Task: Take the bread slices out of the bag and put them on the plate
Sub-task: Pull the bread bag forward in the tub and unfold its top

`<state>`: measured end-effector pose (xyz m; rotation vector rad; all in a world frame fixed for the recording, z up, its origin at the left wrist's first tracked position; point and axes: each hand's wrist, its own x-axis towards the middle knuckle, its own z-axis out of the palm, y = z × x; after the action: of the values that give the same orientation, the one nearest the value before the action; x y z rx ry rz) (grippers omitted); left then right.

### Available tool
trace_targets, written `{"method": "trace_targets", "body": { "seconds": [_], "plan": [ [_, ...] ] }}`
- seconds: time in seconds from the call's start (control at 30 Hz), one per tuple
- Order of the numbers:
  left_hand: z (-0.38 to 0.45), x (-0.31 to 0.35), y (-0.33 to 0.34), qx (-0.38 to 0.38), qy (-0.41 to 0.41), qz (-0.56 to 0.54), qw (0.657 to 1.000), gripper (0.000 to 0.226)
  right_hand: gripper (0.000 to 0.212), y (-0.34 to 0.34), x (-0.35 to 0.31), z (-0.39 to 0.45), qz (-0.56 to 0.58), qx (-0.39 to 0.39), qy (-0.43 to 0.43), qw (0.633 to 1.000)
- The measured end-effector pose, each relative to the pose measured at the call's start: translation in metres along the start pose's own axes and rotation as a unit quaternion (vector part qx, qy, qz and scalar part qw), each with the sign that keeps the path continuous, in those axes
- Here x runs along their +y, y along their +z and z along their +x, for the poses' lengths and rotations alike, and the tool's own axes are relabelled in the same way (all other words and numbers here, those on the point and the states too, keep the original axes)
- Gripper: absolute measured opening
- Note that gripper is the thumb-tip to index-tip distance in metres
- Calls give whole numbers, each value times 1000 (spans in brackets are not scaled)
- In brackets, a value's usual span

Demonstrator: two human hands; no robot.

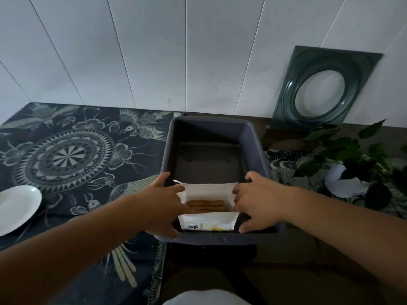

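A white bread bag stands open in the near end of a dark grey plastic bin. Brown bread slices show edge-up inside the bag's mouth. My left hand grips the bag's left side, fingers at its top edge. My right hand grips the bag's right side, so the mouth is spread between both hands. A white plate lies at the far left on the patterned cloth, with nothing on it, partly cut off by the frame edge.
A dark patterned cloth covers the table's left part. A teal square glass dish leans against the white panelled wall at the back right. A leafy plant in a white pot stands right of the bin.
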<state>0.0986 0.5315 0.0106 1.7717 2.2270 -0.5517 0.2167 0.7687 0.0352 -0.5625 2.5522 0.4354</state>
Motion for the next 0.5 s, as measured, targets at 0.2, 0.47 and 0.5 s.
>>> {"method": "trace_targets", "body": {
  "seconds": [0.2,0.47,0.5],
  "plan": [
    [-2,13,10,56,-3,9,998,65,53,0,-5,-6,19,-35,-2,999],
    [-8,7,15,91,-17,20,995,41,60,-6,-6,-3,49,-26,14,998],
    [-9,6,15,89,-19,28,995,42,62,-7,-5,-4,47,-26,13,998]
  ]
}}
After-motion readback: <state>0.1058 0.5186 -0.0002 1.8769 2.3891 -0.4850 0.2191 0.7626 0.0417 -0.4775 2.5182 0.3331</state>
